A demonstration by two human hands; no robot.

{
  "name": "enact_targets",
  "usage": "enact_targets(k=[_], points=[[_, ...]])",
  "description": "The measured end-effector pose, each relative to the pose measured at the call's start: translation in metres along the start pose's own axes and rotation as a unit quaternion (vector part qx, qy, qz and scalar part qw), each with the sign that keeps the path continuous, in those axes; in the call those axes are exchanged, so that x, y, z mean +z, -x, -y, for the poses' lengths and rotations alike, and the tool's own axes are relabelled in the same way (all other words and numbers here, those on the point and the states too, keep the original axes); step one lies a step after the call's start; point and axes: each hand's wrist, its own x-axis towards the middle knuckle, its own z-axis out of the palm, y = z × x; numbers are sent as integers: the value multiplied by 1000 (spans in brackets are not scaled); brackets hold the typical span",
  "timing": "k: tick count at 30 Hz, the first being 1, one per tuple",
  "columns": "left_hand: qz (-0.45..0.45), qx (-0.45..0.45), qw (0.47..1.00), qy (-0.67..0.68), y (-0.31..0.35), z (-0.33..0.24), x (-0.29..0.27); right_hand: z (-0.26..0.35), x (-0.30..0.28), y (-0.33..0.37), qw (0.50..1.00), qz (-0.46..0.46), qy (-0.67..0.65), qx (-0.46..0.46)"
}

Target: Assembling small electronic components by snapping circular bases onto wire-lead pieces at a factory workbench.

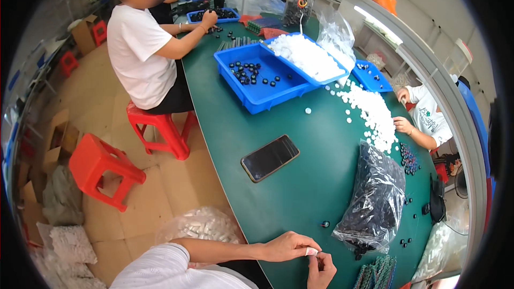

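Observation:
Near the front edge of the green table, my left hand [289, 246] pinches a small white piece [311, 251] with a pinkish mark on it. Just beside it, my right hand [321, 272] is closed, fingertips together; a small dark bit shows there, too little to name. A single small black round part [325, 224] lies a short way beyond my hands. To the right of it rests a clear plastic bag [375, 195] full of black parts. Below that bag lie several green circuit strips [377, 273], close to my right hand.
A smartphone [269, 158] lies mid-table. Farther off stand a blue tray [257, 99] with black round parts and a blue tray [327, 82] heaped with white caps; loose white caps [369, 112] spread rightward. Co-workers sit at left [140, 48] and right [428, 112]. A red stool [104, 168] stands left.

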Motion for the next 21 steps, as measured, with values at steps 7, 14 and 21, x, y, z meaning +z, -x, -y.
enact_targets(k=[7,14,21], points=[[-20,-28,999,-33,2,0,1,-2,3,-5,997,-11,17,-76],[6,-22,1000,-10,8,-3,5,-4,2,6,999,-30,4,-45],[21,-127,967,218,14,0,14,0,-7,22,999,-17,-5,-45]])
